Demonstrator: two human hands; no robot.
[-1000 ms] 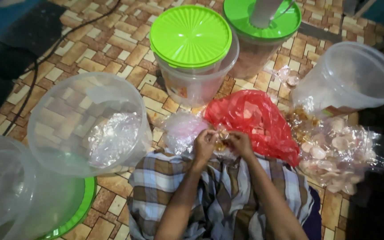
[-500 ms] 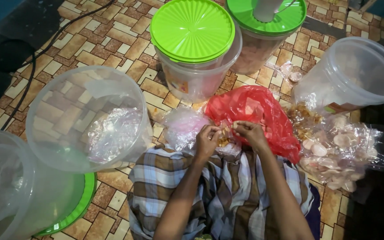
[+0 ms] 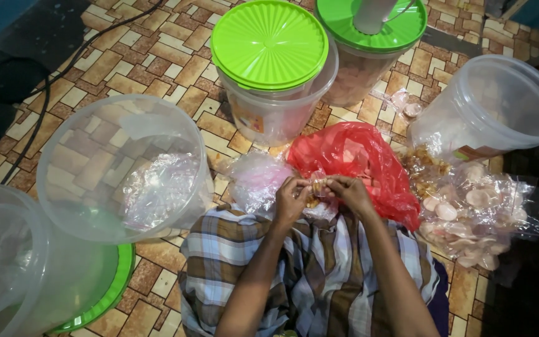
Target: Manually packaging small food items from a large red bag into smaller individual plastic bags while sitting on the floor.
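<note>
Together our left hand and right hand pinch a small clear snack bag, working its neck above our lap; next comes a firm twist.

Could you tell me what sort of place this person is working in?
Probably a home floor used for packing snacks. The person sits on a patterned tiled floor, hands on a small clear bag, with large lidded plastic tubs and bags of crackers around.

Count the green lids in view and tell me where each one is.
3. One green lid tops the tub at top centre; a second lid covers the tub to its right, under a white object; a third lid peeks from beneath the clear tubs at lower left. Others may be hidden.
</note>
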